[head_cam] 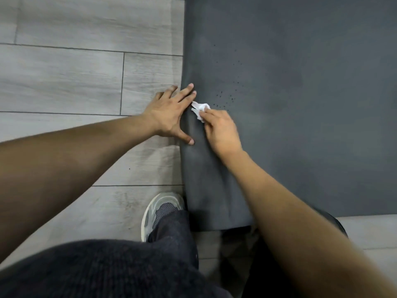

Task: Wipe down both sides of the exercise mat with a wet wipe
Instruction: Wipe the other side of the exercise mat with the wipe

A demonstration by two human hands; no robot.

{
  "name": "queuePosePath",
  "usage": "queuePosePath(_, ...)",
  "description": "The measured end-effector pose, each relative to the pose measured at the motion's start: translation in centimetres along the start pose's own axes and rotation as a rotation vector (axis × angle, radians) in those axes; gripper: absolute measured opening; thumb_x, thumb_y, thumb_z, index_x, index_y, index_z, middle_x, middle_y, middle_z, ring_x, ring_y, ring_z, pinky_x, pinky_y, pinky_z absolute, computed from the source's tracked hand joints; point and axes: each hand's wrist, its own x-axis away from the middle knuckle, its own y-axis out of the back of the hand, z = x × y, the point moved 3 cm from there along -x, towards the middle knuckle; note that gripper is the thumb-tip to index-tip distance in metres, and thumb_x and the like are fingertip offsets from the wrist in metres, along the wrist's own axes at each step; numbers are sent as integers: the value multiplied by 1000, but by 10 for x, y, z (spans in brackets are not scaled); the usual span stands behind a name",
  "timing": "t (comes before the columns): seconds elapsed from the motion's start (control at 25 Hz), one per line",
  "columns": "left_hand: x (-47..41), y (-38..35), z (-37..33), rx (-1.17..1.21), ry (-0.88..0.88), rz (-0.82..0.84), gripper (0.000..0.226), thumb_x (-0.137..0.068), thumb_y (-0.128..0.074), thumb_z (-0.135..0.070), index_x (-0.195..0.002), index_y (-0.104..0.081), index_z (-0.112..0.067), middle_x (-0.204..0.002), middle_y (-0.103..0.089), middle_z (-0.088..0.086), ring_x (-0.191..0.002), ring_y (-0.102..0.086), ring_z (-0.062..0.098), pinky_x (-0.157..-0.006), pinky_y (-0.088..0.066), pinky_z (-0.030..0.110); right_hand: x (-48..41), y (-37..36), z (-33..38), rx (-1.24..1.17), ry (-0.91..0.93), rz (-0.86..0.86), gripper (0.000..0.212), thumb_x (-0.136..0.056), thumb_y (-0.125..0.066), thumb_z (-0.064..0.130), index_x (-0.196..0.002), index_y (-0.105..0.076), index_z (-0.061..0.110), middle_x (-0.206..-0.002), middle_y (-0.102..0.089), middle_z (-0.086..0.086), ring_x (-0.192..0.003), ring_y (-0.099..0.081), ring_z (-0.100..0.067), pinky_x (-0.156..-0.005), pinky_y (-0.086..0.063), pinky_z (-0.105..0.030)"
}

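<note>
Your exercise mat (300, 104) lies flat on the floor (64, 82), a dark grey sheet that runs away from you. Its near end lies just in front of your legs.

Your left hand (169, 114) sits at the mat's left edge with its fingers straight and fanned wide, gripping nothing. The thumb tip and the two longest fingertips touch the mat's border. The palm and the other fingers lie over the floor just beside the mat.

Your right hand (221, 130) is on the mat, just inside that left edge and close beside your left hand. It pinches a crumpled white wet wipe (200, 108) between thumb and curled fingers and holds it down on the mat's surface. The wipe pokes out past your fingertips, almost touching your left index finger.

Just beyond the wipe, further onto the mat, there is a scatter of small dark dots (227, 97) that fans away from you.

The strip of mat along the left edge looks slightly bowed, though you cannot tell whether it lifts off the floor.

At the mat's near left corner, your grey and white shoe (156, 211) stands on the floor right beside the mat's edge, with a dark trouser leg (171, 229) over its heel end
</note>
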Motion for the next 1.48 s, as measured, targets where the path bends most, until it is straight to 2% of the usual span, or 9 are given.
queuePosePath(0.2, -17, 9, 6, -40, -17, 215, 141, -60, -65, -91, -162, 12, -31, -169, 19, -9, -157, 1, 34, -126, -9, 52, -25, 27, -54, 115, -280, -12, 28, -88, -51, 3, -104, -73, 9, -111, -70, -9, -98, -59, -34, -81, -47, -35)
queuePosePath(0.48, -20, 9, 8, -48, -15, 231, 126, -75, -69, -76, -160, 16, -36, -167, 24, -13, -157, 3, 32, -126, -8, 52, 68, 2, 7, -78, 225, 222, 35, -86, -52, 3, -114, -69, 14, -116, -67, -5, -88, -56, -29, -81, -50, -39)
queuePosePath(0.72, -4, 3, -14, -97, 8, 32, 120, -82, -73, -61, -163, 8, -22, -171, 15, 0, -156, -7, 37, -125, -13, 50, 120, 9, -12, -24, 651, 424, 28, -103, -44, 21, -119, -68, 19, -126, -65, -1, -98, -61, -28, -85, -51, -37)
queuePosePath(0.84, 12, -4, -27, -72, -1, -176, 103, -81, -81, -38, -160, -21, -11, -166, -17, 12, -145, -29, 40, -120, -28, 51, 35, 12, -48, 95, 407, 183, 33, -105, -37, 25, -115, -67, 22, -122, -66, -3, -101, -60, -28, -90, -50, -38)
queuePosePath(1.0, 26, -31, -45, -23, -197, -346, 42, -86, -61, -1, -129, -60, 1, -134, -56, 23, -122, -53, 47, -107, -43, 55, -13, 18, -67, 215, 58, 83, 23, -88, -47, 12, -92, -69, 12, -100, -69, -7, -85, -55, -37, -71, -51, -44)
queuePosePath(1.16, 36, -38, -47, 70, -99, -118, 76, -92, -39, -48, -155, -36, -5, -165, -30, 15, -155, -20, 33, -127, -16, 42, 111, 16, -24, -33, 402, 344, 30, -89, -48, 14, -109, -70, 14, -111, -67, -8, -83, -58, -34, -77, -49, -38)
queuePosePath(1.28, 44, -44, -47, 0, -70, 38, 124, -69, -24, -90, -163, -7, -12, -172, 2, 7, -158, 6, 26, -129, -8, 44, 189, 30, -17, -105, 685, 594, 26, -97, -51, 19, -114, -69, 14, -121, -65, -5, -91, -59, -30, -81, -49, -37)
queuePosePath(1.4, 46, -48, -56, -112, -37, 103, 146, -59, -40, -103, -162, 9, -11, -170, 18, 8, -156, 17, 28, -128, -2, 47, 173, 34, -34, -6, 889, 554, 29, -100, -45, 20, -116, -68, 12, -124, -64, -6, -96, -60, -29, -81, -50, -37)
queuePosePath(1.48, 45, -47, -61, -174, -23, 100, 146, -63, -48, -98, -161, 12, -8, -169, 20, 11, -156, 18, 31, -128, -2, 48, 127, 26, -50, 101, 830, 389, 32, -100, -44, 21, -116, -69, 11, -122, -66, -9, -96, -56, -28, -81, -47, -38)
